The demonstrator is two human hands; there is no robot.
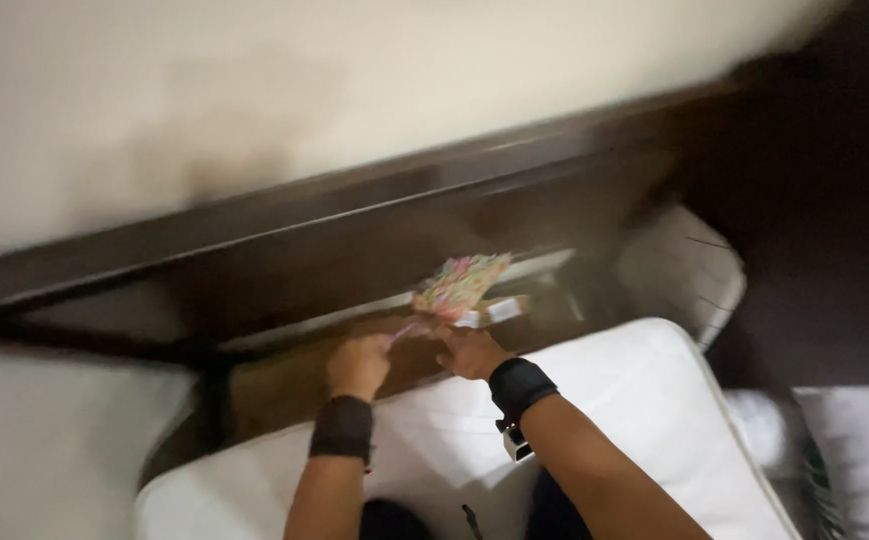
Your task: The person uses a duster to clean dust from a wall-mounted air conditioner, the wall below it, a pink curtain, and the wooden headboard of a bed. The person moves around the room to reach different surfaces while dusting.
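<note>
A multicoloured duster (pixel 461 282) with a fluffy pastel head sits just above centre, tilted toward two o'clock over a dark wooden ledge (pixel 284 375). Its thin handle runs down toward eight o'clock into the left hand (pixel 359 363), which is closed around it. At three o'clock of that hand, the right hand (pixel 472 352) grips a small box (pixel 494 312), brown and white, just below the duster head; blur hides the fingers' exact hold. Both wrists wear dark bands. At six o'clock lies a white pillow (pixel 644 390) under the forearms. A dark headboard (pixel 354 235) crosses at twelve o'clock, beneath a cream wall (pixel 304 90).
</note>
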